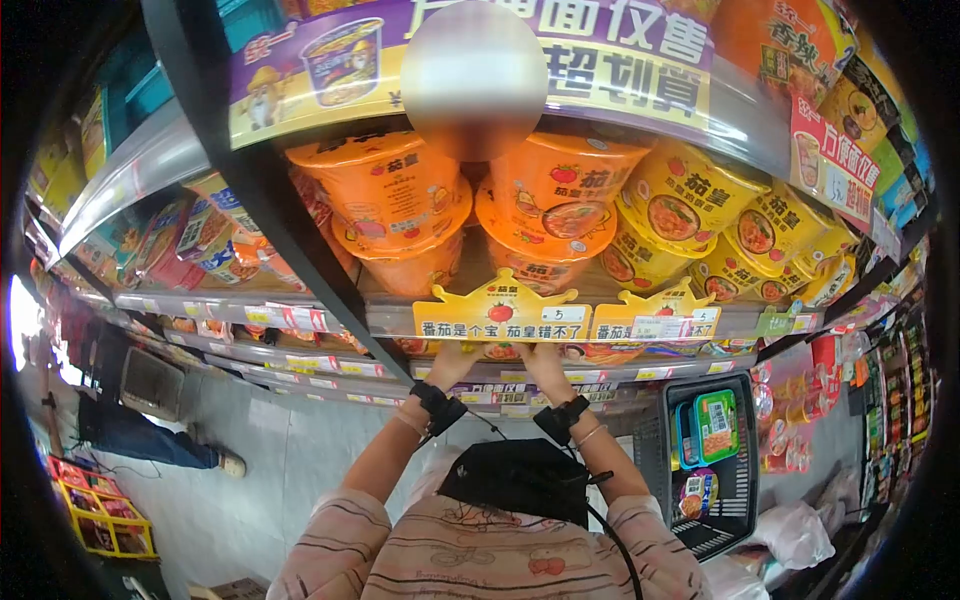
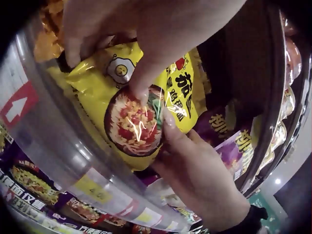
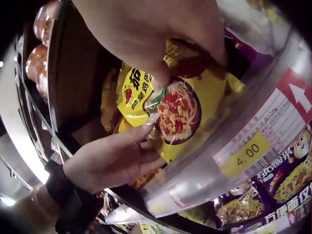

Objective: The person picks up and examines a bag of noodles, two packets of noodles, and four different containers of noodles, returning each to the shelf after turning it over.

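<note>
A yellow instant noodle packet [image 2: 131, 124], printed with an egg and a bowl of noodles, is held at a shelf's front edge. My left hand [image 2: 165, 39] grips one side, its thumb lying on the printed bowl. From the other side my right hand [image 3: 151, 29] grips the same packet, thumb pressed on its front. Most fingers are hidden behind the wrapper. In the head view, the left hand [image 1: 455, 362] and right hand [image 1: 541, 364] reach in side by side beneath the yellow crown-shaped sign [image 1: 500, 310], which covers most of the packet.
Orange noodle tubs [image 1: 385, 190] and yellow noodle tubs [image 1: 690, 205] stack on the shelf above. A price label [image 3: 248, 153] lines the shelf lip. Purple packets [image 2: 231, 141] lie beside the yellow one. A dark basket [image 1: 745, 480] with several packaged foods stands at the right. Another person's leg [image 1: 150, 435] shows at left.
</note>
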The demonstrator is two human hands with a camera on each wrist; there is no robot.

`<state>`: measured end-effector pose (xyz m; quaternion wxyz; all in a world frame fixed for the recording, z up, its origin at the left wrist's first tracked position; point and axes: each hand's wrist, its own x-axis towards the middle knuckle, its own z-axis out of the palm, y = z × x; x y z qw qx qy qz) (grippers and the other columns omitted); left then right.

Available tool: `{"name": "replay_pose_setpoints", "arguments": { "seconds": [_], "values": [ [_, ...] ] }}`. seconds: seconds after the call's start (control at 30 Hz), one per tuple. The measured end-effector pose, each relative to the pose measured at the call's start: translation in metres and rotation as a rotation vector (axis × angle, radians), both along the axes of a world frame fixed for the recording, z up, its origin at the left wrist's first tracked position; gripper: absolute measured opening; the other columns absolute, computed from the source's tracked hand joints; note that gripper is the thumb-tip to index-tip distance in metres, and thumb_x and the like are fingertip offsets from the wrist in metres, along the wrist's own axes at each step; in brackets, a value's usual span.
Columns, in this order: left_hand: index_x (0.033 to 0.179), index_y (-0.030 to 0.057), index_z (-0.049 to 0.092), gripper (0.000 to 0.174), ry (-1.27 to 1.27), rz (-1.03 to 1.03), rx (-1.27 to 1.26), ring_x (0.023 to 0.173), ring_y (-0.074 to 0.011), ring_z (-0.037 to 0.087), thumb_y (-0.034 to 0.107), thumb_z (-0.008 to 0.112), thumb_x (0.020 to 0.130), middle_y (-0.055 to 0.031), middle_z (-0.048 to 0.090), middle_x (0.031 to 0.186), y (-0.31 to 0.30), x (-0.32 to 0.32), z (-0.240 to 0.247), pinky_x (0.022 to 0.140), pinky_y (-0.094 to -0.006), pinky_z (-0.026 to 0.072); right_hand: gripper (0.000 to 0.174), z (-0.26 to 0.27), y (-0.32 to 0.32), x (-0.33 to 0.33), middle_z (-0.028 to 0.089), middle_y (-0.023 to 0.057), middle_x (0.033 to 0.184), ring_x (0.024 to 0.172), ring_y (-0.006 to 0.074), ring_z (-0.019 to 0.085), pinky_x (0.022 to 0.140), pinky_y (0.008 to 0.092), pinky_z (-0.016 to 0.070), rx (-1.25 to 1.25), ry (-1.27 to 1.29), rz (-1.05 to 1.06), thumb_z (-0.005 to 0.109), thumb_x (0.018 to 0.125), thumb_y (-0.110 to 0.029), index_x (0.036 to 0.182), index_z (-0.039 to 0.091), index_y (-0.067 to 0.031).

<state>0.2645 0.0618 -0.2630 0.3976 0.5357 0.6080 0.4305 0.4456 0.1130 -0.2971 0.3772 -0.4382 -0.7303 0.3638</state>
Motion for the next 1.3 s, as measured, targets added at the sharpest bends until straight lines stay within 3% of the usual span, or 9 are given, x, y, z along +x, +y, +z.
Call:
{"name": "replay_pose_setpoints", "arguments": {
  "seconds": [0.17,0.37,0.4,0.43,0.47,0.67,0.73,0.83,1.3],
  "values": [
    [0.103,-0.0029,0.053,0.029,0.412,0.064,0.151,0.093,-0.0400,0.052,0.018,0.051,0.084,-0.0256,0.056,0.098,0.006,-0.013,-0.049,0.080,-0.0430,0.0420,0.029,0.009,-0.004,-0.002,0.056,0.0243,0.101,0.097,0.0394,0.050,0.085,0.0424,0.0387,0.151,-0.233,0.023,0.049,0.085,-0.017,0.104,0.052,0.0048],
    [0.101,-0.0023,0.050,0.022,0.663,-0.014,0.128,0.082,-0.0375,0.056,0.010,0.045,0.083,-0.0218,0.058,0.089,0.001,-0.021,-0.039,0.069,-0.0415,0.0445,0.050,-0.018,-0.002,-0.009,0.057,0.0262,0.072,0.069,0.0405,0.057,0.060,0.0464,0.0453,0.528,-0.352,-0.195,0.050,0.085,-0.035,0.097,0.045,0.0135],
    [0.100,-0.0024,0.050,0.021,0.701,-0.019,0.234,0.076,-0.0368,0.057,0.007,0.044,0.082,-0.0211,0.058,0.084,-0.003,-0.026,-0.040,0.064,-0.0404,0.0451,0.051,0.013,-0.015,-0.005,0.050,0.0283,0.109,0.099,0.0407,0.049,0.085,0.0465,0.0388,0.119,-0.360,-0.140,0.046,0.086,-0.038,0.112,0.046,0.0059],
    [0.104,-0.0019,0.051,0.025,0.639,-0.016,0.088,0.076,-0.0298,0.059,0.001,0.044,0.080,-0.0202,0.058,0.084,-0.006,-0.026,-0.025,0.065,-0.0349,0.0452,0.053,0.020,-0.020,-0.002,0.049,0.0288,0.110,0.099,0.0403,0.049,0.085,0.0453,0.0392,0.062,-0.379,-0.122,0.047,0.086,-0.038,0.114,0.044,0.0070],
    [0.101,-0.0027,0.054,0.026,0.450,0.038,0.127,0.088,-0.0403,0.054,0.001,0.041,0.078,-0.0269,0.057,0.088,-0.016,-0.022,-0.013,0.074,-0.0412,0.0430,0.054,0.026,-0.027,0.001,0.049,0.0286,0.110,0.099,0.0399,0.050,0.085,0.0442,0.0396,0.012,-0.380,-0.087,0.047,0.086,-0.039,0.115,0.044,0.0072],
    [0.107,0.0009,0.053,0.031,0.209,-0.016,0.167,0.095,-0.0194,0.057,-0.010,0.044,0.080,-0.0105,0.059,0.103,-0.071,-0.040,0.009,0.079,-0.0279,0.0446,0.052,0.062,-0.094,0.063,0.053,0.0241,0.107,0.097,0.0364,0.052,0.083,0.0365,0.0424,-0.370,-0.199,0.183,0.046,0.087,-0.041,0.114,0.049,0.0032],
    [0.104,-0.0003,0.053,0.025,0.130,-0.051,0.108,0.092,-0.0176,0.057,-0.007,0.045,0.081,-0.0095,0.059,0.100,-0.094,-0.041,0.008,0.079,-0.0276,0.0447,0.042,0.022,-0.129,0.097,0.059,0.0177,0.098,0.090,0.0260,0.057,0.078,0.0320,0.0446,-0.235,-0.142,0.079,0.049,0.087,-0.036,0.105,0.055,0.0014],
    [0.102,0.0006,0.052,0.021,0.055,-0.033,-0.010,0.082,-0.0168,0.058,-0.003,0.046,0.082,-0.0081,0.060,0.093,-0.127,-0.060,-0.064,0.075,-0.0273,0.0458,0.040,0.029,-0.192,0.145,0.062,0.0094,0.076,0.073,0.0172,0.060,0.069,0.0273,0.0485,-0.717,0.039,-0.226,0.049,0.088,-0.035,0.087,0.058,0.0037],
    [0.103,0.0014,0.053,0.018,-0.132,-0.494,-0.340,0.085,-0.0147,0.060,0.004,0.047,0.086,-0.0081,0.061,0.093,-0.134,0.121,-0.061,0.074,-0.0244,0.0466,0.025,0.057,-0.315,0.353,0.062,0.0060,0.082,0.074,0.0134,0.061,0.066,0.0252,0.0491,-0.548,0.533,-1.017,0.046,0.091,-0.025,0.096,0.056,-0.0025]
  ]
}}
